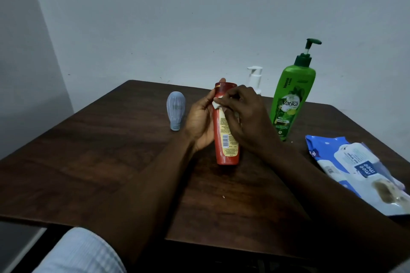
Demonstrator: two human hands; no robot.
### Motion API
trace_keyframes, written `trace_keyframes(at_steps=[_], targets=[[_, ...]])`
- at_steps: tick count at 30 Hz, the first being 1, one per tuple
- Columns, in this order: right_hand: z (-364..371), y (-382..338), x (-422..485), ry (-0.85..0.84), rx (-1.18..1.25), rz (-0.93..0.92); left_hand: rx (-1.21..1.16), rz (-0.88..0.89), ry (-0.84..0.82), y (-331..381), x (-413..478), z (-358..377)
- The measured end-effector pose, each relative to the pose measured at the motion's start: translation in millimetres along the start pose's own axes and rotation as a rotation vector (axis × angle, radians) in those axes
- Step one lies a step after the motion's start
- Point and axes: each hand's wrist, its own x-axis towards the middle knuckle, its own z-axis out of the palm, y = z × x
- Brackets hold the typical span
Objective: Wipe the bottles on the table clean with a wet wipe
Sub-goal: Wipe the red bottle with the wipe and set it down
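Four bottles by my count are on the dark wooden table, and I place everything against the red bottle near the middle. Well to its left a pale grey-blue bottle sits alone, narrow end nearest me. Just left of the red bottle is the left hand, its fingers curled round the bottle's body from behind, one fingertip showing above the top end. The red bottle is held roughly upright, printed label toward me; I cannot tell whether its lower end touches the tabletop. Against its upper part lies the white wet wipe, pinched there by the bent fingers of the right hand, which covers the bottle's right side. Behind and right of the red bottle, a white pump bottle is partly hidden by that hand. Farther right a green pump bottle stands upright. Farthest right of the red bottle, a blue-and-white wipes pack lies flat by the table's edge
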Motion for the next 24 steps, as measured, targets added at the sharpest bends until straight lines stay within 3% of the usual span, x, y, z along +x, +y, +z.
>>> trace_keyframes(at_steps=[14, 24], targets=[[-28.6, -10.2, -54.7, -0.389, 0.029, -0.188, -0.027, -0.026, -0.156, -1.9, 6.8, -10.7], [-35.0, -14.7, -60.0, -0.465, 0.039, -0.266, -0.033, -0.034, -0.116, -1.4, 2.5, -2.7]])
